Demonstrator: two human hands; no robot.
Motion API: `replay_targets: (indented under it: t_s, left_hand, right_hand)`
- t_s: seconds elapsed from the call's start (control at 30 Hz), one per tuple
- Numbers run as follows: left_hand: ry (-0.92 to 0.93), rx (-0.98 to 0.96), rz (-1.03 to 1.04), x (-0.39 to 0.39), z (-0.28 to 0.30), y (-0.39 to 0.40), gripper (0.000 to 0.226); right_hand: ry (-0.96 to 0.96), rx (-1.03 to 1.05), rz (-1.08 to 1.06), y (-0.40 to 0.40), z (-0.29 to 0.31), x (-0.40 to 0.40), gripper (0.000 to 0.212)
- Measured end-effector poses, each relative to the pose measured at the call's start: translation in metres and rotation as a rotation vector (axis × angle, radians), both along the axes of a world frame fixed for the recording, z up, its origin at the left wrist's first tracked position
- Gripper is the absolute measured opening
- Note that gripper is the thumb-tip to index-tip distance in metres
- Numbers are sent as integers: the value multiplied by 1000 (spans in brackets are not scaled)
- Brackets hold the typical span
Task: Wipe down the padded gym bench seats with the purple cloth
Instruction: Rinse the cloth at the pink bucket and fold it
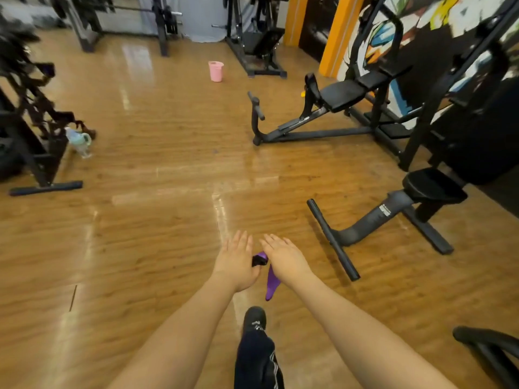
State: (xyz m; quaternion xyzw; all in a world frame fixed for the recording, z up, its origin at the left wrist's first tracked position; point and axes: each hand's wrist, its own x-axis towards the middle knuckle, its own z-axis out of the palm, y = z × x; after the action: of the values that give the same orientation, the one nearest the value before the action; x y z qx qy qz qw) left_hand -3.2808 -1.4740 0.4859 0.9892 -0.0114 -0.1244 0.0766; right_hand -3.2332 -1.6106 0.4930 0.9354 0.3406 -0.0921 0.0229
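The fingers [242,242] of both hands lie straight and close together, backs up, pointing forward over the floor. The left hand [235,261] and right hand [283,258] sit side by side, and the purple cloth [271,282] hangs down between them from under the right palm; which hand holds it, and how, I cannot tell. A small black thing [258,260] shows in the gap beside the cloth's top.

The floor [157,169] is glossy wood-look plank, warm brown, streaked with pale reflections. Near right stands a machine with a black padded seat [434,183] on a thick grey curved tube ending in a black crossbar foot. Farther back is a low bench [341,94] with a flat black pad on a thin black frame. A pink bucket [215,71] stands well apart on the floor at the rear. At left, a dark rack [33,130] has a pale green bottle [79,141] beside it. The right wall carries a bright mural and orange posts. A black shoe [254,318] and a dark trouser leg show below the hands.
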Motion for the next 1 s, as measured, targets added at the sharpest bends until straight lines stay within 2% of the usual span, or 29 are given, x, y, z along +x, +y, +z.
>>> replay_targets:
  t_s: [0.27, 0.4, 0.5, 0.7, 1.0]
  left_hand:
    - [-21, 0, 109, 245, 21, 106, 74]
    - [-65, 21, 153, 352, 34, 171, 74]
    - [-66, 41, 194, 434, 27, 225, 74]
    - [-36, 43, 175, 616, 9, 342, 77]
    - [-12, 35, 126, 875, 35, 484, 81]
  right_hand:
    - [-13, 35, 85, 115, 13, 261, 54]
    - [-33, 29, 167, 184, 31, 378, 64]
    - [-63, 7, 217, 239, 31, 464, 56]
    - [-85, -3, 194, 355, 17, 644, 52]
    - [-33, 12, 133, 487, 37, 888, 54]
